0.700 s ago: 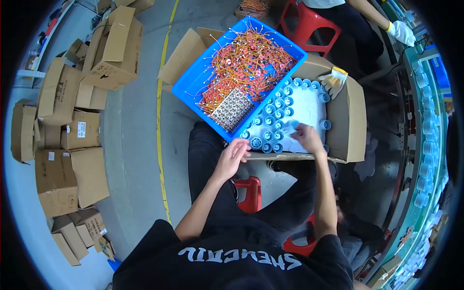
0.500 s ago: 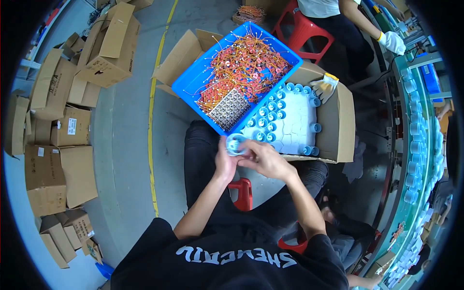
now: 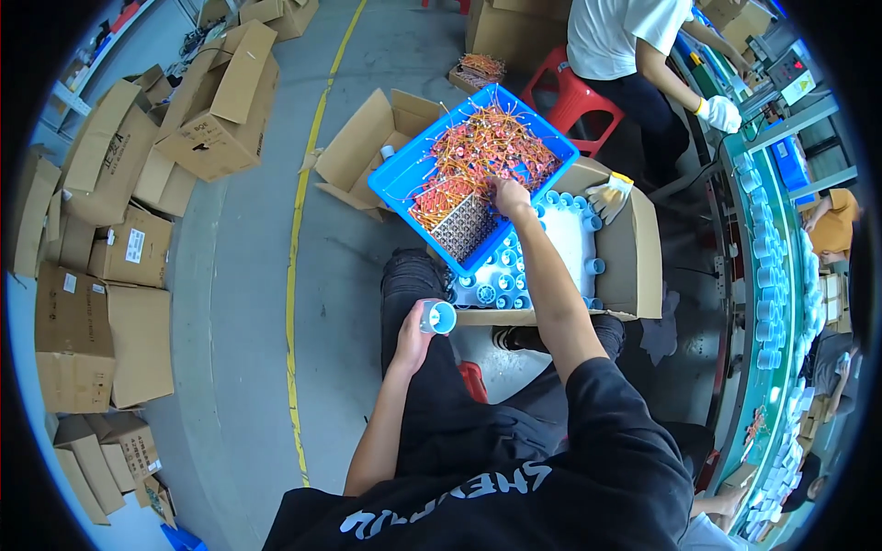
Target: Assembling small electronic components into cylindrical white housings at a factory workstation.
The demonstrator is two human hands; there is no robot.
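Observation:
My left hand (image 3: 413, 340) is wrapped round a light-blue plastic cup (image 3: 441, 318), its round opening facing up and a small white piece visible inside. Away from it, my right hand (image 3: 511, 196) reaches into a blue plastic bin (image 3: 404, 163). Its fingers are curled down at a heap of small red parts with orange wires (image 3: 478, 142); what they pinch, if anything, is hidden. Beside that hand, a grid-like block of small metallic pieces (image 3: 463, 228) lies in the bin's near corner.
Under the bin's right side, an open carton (image 3: 634, 257) holds several blue cups (image 3: 505, 282) and a glove (image 3: 610, 196). Another open carton (image 3: 354, 151) stands left. A person in a white shirt (image 3: 611, 41) sits by a red stool (image 3: 574, 106). A green conveyor (image 3: 742, 367) runs along the right.
My right hand has left the cup and moved up into the bin's wired parts. My left hand keeps the cup, now lower and apart from the bin. The whole view has shifted somewhat.

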